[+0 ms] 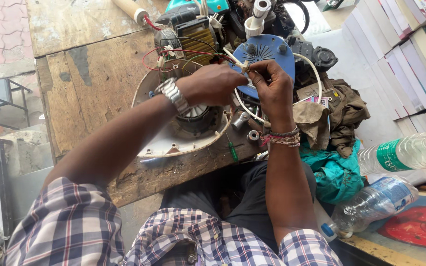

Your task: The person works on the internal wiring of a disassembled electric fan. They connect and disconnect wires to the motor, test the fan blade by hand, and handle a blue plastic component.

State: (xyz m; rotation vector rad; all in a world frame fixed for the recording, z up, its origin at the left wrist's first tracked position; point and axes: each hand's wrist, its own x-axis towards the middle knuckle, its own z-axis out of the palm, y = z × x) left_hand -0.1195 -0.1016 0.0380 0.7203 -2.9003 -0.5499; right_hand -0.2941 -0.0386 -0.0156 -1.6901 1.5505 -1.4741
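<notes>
Both hands, left hand [212, 84] and right hand [272, 86], fingers pinched shut on small white connector [245, 66] above round fan base [173, 138].

Worn wooden surface [89, 74] is loaded with opened white round appliance housing [173, 140], blue motor cover [267, 54], green screwdriver [232, 150], crumpled rags [341, 111].

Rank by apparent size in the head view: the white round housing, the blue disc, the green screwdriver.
1. White round housing, largest, though the arms cover part of it.
2. Blue disc, clearly smaller.
3. Green screwdriver, smallest by far.
</notes>
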